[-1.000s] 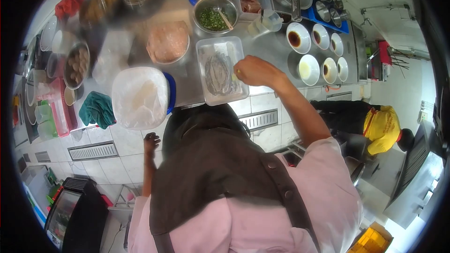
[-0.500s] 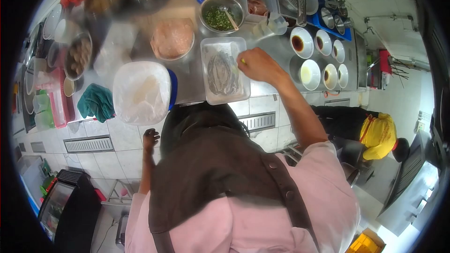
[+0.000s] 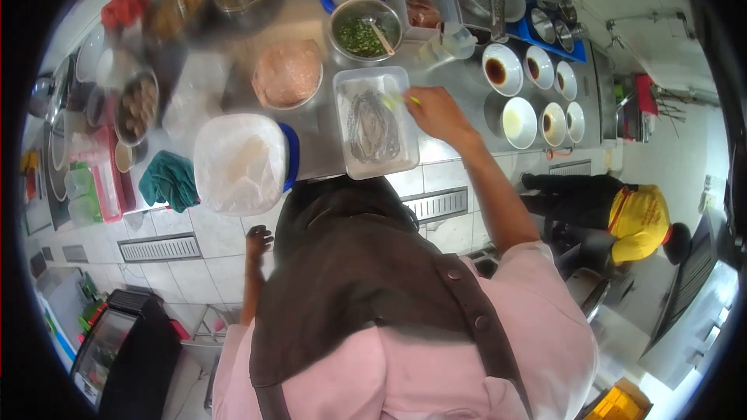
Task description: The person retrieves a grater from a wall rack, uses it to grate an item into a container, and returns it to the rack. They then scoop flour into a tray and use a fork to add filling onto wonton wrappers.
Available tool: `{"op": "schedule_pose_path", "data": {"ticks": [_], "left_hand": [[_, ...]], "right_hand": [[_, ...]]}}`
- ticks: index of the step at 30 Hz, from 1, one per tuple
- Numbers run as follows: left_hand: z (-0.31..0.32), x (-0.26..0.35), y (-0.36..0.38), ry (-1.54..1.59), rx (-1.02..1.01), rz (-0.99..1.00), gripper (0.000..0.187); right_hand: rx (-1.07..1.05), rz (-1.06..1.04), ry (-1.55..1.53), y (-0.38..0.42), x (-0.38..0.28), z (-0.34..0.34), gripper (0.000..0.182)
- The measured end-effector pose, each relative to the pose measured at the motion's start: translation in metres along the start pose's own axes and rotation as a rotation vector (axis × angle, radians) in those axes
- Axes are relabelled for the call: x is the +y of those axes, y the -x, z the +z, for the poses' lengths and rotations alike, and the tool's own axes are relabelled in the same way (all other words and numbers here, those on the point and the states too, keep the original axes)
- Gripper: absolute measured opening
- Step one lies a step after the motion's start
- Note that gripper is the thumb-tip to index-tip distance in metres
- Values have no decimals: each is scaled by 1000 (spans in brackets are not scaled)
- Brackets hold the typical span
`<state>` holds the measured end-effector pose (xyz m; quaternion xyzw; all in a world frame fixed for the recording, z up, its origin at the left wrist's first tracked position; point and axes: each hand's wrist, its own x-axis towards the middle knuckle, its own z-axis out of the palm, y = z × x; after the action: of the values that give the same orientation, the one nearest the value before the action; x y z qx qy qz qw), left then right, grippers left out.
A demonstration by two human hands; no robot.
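Note:
My right hand (image 3: 437, 114) is closed around a small tool with a yellow-green handle (image 3: 415, 99). Its pale, blurred end reaches over a clear plastic tray (image 3: 408, 157), and I cannot make out its kind. Greyish, wet-looking matter (image 3: 372, 126) is smeared across the tray's bottom. Down at my side, below the counter edge, hangs my left hand (image 3: 259, 240), its fingers loosely bent and apart, with nothing in them. Left of the tray stands a square tub (image 3: 233, 175) lined with a plastic bag. Behind the tray is a metal bowl of chopped greens (image 3: 362, 36) with a spoon.
Pinkish minced meat (image 3: 288, 72) is heaped on a dish. White bowls (image 3: 519, 122) with dark or pale liquid stand at the right. A green cloth (image 3: 171, 179) and a bowl of round pieces (image 3: 138, 105) lie left. A person in a yellow shirt (image 3: 640, 222) stands to the right.
My right hand has turned and shifted slightly right and down, and the tool's end now shows over the tray. The whole view has shifted a little. My left hand still hangs down.

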<state>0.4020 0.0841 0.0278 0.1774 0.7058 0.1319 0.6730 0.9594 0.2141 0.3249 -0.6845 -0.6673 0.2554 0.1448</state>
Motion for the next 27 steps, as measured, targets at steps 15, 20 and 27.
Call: {"op": "schedule_pose_path", "data": {"ticks": [15,20,27], "left_hand": [[34,54,47,-115,-25,112,21],[49,37,72,-65,7,157,21],[90,34,121,-281,139,123,18]], "right_hand": [[-126,-15,-318,16,38,8,19],[63,36,-348,33,61,-9,20],[1,177,-833,63,117,15,19]]}}
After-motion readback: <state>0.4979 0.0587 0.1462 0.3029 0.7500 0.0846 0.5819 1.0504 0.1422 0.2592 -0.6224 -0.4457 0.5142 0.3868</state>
